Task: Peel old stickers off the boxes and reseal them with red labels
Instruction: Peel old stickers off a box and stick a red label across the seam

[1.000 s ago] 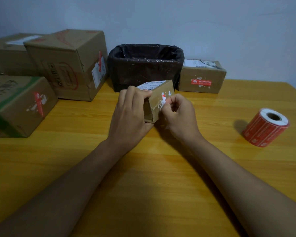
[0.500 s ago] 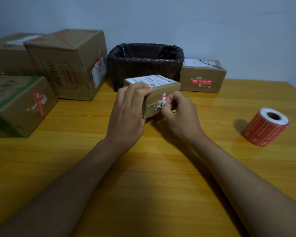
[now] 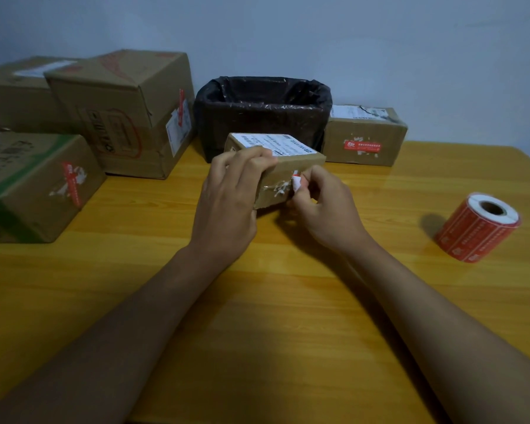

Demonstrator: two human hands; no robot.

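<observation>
A small cardboard box (image 3: 291, 166) with a white shipping label on top sits tilted at the table's middle. My left hand (image 3: 230, 197) grips its left end, fingers curled over the top edge. My right hand (image 3: 325, 206) pinches a curled strip of old red-and-white sticker (image 3: 296, 182) on the box's near side, where white torn residue (image 3: 277, 188) remains. A roll of red labels (image 3: 478, 228) lies on the table at the right.
A bin lined with a black bag (image 3: 263, 114) stands behind the small box. Another small box with a torn red sticker (image 3: 364, 136) is right of it. Three larger cardboard boxes (image 3: 126, 111) stand at the left. The table is yellow wood (image 3: 273, 301).
The small box was tipped from standing on end to lying flatter, label now facing up. My right hand has pulled more of the old sticker away from its side.
</observation>
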